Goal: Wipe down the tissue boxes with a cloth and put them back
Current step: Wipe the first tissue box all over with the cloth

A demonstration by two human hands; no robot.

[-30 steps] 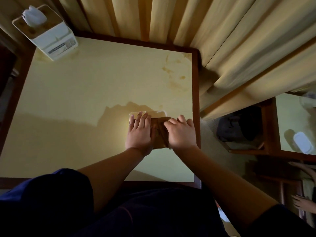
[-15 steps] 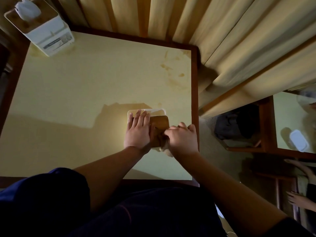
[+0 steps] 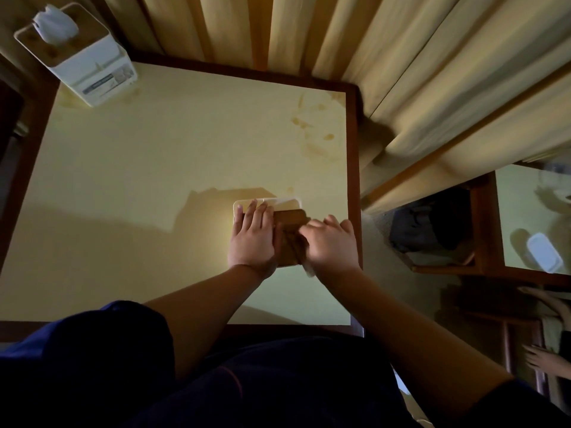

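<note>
- Since half a second ago the right hand (image 3: 330,245) has slid a bit further from the body along the box (image 3: 287,223), and looks blurred.
- Left hand (image 3: 253,234) lies flat on the box's left side, fingers together and straight.
- Right fingers are curled; a pale bit of cloth (image 3: 309,271) peeks out by the wrist, grip unclear.
- Box sits near the table's (image 3: 154,180) right edge.
- Second box (image 3: 89,69) stands at the far left corner.

On the table (image 3: 154,180), the left hand (image 3: 251,239) lies flat on a box (image 3: 290,217) with a brown lid; the right hand (image 3: 330,244) is closed over a cloth (image 3: 309,271) at its near right corner. A second box (image 3: 89,66) stands at the far left corner.
</note>
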